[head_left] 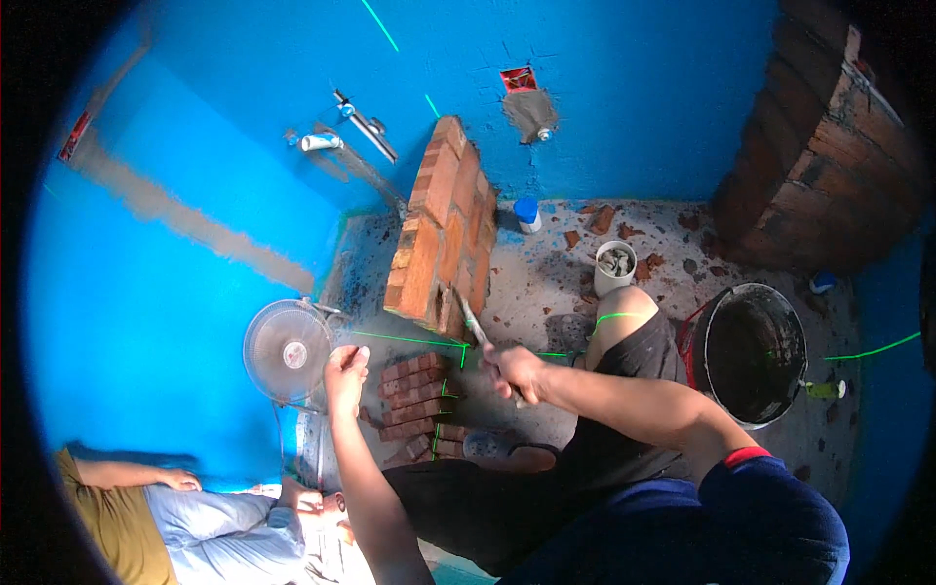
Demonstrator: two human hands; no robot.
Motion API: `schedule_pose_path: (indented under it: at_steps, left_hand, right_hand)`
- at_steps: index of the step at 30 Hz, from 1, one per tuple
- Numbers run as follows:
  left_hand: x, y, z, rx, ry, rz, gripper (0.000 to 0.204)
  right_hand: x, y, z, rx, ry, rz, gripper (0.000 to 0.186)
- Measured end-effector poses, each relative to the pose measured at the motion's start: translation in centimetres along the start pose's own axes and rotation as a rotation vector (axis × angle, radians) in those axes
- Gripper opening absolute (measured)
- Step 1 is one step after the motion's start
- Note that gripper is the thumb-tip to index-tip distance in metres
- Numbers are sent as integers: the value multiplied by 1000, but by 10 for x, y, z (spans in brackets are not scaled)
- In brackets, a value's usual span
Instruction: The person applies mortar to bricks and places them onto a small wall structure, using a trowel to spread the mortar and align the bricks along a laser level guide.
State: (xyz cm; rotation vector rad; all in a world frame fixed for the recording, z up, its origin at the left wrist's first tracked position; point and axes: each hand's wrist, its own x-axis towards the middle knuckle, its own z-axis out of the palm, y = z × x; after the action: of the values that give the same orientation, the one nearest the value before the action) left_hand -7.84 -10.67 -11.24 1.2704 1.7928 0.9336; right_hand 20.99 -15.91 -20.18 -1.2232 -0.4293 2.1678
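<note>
My right hand (515, 374) grips a long, slim hand tool (472, 318) with a pale grey shaft. The tool's far end meets the near face of a low brick wall (450, 229), and I cannot make out the shape of its head. Raised between the fan and the brick stack, my left hand (347, 369) has its fingers curled together. Anything in those fingers is hidden. Stacked red bricks (413, 395) lie on the floor below the wall, between my two arms.
A round fan (290, 349) stands left of my left hand. On the right are a large black bucket (753, 353) and a small white bucket (614, 268) of rubble. Behind the wall sits a blue-capped container (527, 214). Another person (185, 517) sits at lower left. Green laser lines cross the room.
</note>
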Motion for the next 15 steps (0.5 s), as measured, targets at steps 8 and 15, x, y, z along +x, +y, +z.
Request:
schedule_pose_path:
  at_steps: [8, 15]
  left_hand:
    - [17, 5, 15, 64, 18, 127, 43]
    - [26, -7, -7, 24, 33, 81, 39]
  right_hand:
    - [46, -50, -20, -82, -10, -42, 37]
    - [32, -37, -29, -192, -51, -6, 40]
